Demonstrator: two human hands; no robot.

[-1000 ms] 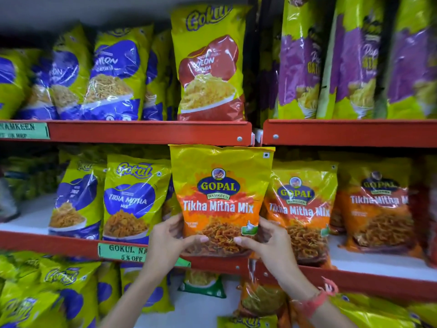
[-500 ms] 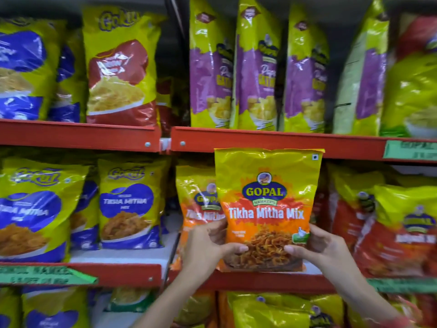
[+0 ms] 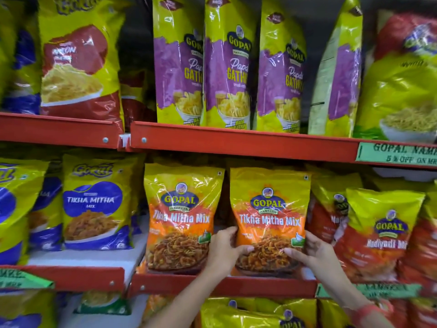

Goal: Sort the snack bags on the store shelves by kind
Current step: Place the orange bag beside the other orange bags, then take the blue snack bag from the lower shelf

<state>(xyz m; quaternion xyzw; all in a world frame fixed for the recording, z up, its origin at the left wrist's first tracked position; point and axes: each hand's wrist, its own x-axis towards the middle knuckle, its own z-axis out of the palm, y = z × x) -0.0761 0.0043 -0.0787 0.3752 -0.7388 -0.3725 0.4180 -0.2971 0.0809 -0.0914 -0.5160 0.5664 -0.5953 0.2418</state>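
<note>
Orange-and-yellow Gopal Tikha Mitha Mix bag (image 3: 269,221) is being stood on the red middle shelf (image 3: 224,284), touching its twin (image 3: 181,218), matching kinds together; left hand (image 3: 224,250) and right hand (image 3: 312,253) are curling their fingers around its lower corners, steadying it upright.

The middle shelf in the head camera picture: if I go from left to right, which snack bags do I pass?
Blue Gokul Tikha Mitha bag → orange Gopal Tikha Mitha Mix bag standing on the shelf → matching Gopal Tikha Mitha Mix bag held by both hands → red Gopal Nadiyadi bag.
</note>
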